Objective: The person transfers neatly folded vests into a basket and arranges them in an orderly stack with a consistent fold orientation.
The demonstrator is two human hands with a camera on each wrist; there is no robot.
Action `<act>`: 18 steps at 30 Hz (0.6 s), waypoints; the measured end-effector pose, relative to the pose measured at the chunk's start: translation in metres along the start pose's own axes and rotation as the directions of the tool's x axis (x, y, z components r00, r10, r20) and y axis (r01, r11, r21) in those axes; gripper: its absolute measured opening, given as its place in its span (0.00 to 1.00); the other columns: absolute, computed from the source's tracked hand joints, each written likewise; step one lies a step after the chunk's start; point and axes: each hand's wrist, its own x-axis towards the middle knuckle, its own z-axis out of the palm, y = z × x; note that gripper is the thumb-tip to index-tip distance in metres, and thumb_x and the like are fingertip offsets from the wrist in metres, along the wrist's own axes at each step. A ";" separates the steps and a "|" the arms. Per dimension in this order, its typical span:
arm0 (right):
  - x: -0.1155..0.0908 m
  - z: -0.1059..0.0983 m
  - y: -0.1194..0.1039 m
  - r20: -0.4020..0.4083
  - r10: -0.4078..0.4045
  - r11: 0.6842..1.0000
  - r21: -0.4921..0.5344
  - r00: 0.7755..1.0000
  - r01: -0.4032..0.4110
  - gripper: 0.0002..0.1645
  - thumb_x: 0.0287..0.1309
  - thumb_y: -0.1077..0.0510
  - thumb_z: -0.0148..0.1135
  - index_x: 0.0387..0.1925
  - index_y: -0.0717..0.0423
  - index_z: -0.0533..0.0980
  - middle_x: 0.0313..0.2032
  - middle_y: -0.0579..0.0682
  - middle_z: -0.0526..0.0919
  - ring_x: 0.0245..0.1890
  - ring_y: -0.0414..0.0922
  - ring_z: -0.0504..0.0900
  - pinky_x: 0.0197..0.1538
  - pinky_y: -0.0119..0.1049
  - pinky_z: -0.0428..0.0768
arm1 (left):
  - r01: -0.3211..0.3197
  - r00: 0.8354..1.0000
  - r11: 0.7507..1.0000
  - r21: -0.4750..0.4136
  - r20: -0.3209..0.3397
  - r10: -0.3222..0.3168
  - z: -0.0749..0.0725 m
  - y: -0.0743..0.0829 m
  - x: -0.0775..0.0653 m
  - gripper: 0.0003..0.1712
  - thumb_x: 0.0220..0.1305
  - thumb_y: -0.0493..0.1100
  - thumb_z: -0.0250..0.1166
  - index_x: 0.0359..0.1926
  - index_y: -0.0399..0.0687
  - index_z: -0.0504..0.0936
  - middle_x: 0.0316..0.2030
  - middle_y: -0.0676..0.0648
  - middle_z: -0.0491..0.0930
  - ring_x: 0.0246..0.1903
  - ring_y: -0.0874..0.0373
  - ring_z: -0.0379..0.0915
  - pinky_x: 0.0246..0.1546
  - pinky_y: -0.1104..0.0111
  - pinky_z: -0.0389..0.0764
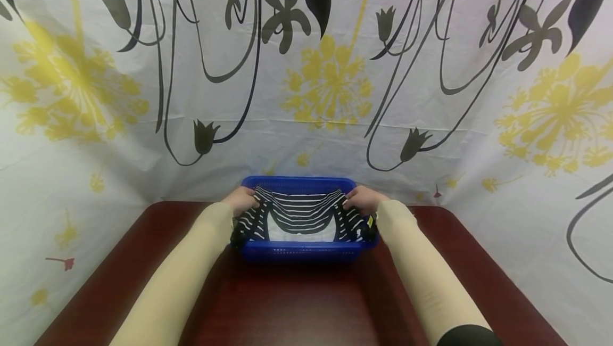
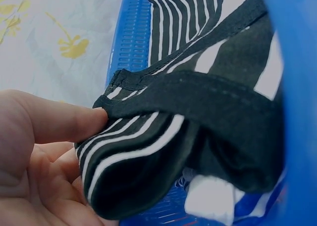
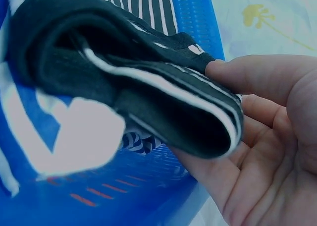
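A black-and-white striped garment [image 1: 300, 208] with a pale panel spreads across the blue plastic basket [image 1: 300, 253]. My left hand [image 1: 241, 200] pinches its left upper corner, and my right hand [image 1: 366, 200] pinches the right one. In the left wrist view, the thumb of the left hand [image 2: 47, 119] presses on a dark band of the garment [image 2: 193, 94], which folds over into a loop. The right wrist view shows the right hand [image 3: 277, 102] gripping a similar folded edge of the garment [image 3: 163, 82]. The fingers behind the cloth are partly hidden.
Under the basket is a dark red table [image 1: 297, 303]. A white floral-patterned sheet [image 1: 268, 149] hangs behind it and along both sides. White cloth [image 2: 210, 198] and some blue-and-white striped fabric [image 3: 141, 141] lie inside the basket below the garment.
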 end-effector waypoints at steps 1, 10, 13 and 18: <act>0.000 0.000 0.000 -0.008 0.003 1.000 -0.008 1.000 -0.003 0.11 0.60 0.67 0.58 0.42 0.73 0.75 0.24 0.45 0.71 0.19 0.36 0.66 0.26 0.30 0.70 | -0.003 1.000 1.000 0.002 0.001 0.003 0.000 0.000 0.000 0.34 0.61 0.30 0.56 0.66 0.20 0.58 0.66 0.26 0.58 0.66 0.34 0.56 0.63 0.48 0.64; -0.004 -0.001 -0.001 0.009 0.021 0.999 0.034 1.000 -0.022 0.08 0.60 0.69 0.56 0.26 0.60 0.70 0.18 0.44 0.68 0.16 0.37 0.63 0.23 0.30 0.67 | 0.004 1.000 1.000 0.007 0.024 -0.005 -0.002 -0.001 -0.002 0.33 0.62 0.30 0.56 0.67 0.21 0.58 0.67 0.27 0.57 0.66 0.35 0.55 0.62 0.48 0.65; -0.006 -0.002 -0.002 -0.002 0.035 0.999 0.022 0.999 -0.035 0.03 0.60 0.69 0.56 0.35 0.66 0.75 0.24 0.46 0.74 0.17 0.36 0.68 0.25 0.30 0.73 | -0.002 0.999 1.000 0.008 0.034 0.002 -0.002 0.000 -0.002 0.33 0.62 0.30 0.56 0.67 0.21 0.58 0.67 0.27 0.57 0.67 0.35 0.53 0.63 0.49 0.64; -0.008 -0.003 -0.001 -0.033 0.041 0.998 -0.050 0.999 -0.042 0.30 0.60 0.66 0.57 0.63 0.75 0.65 0.54 0.63 0.77 0.31 0.40 0.79 0.42 0.41 0.82 | -0.022 0.999 1.000 0.005 0.041 0.022 -0.002 0.001 -0.004 0.33 0.62 0.29 0.56 0.66 0.20 0.58 0.67 0.27 0.57 0.67 0.35 0.53 0.63 0.51 0.64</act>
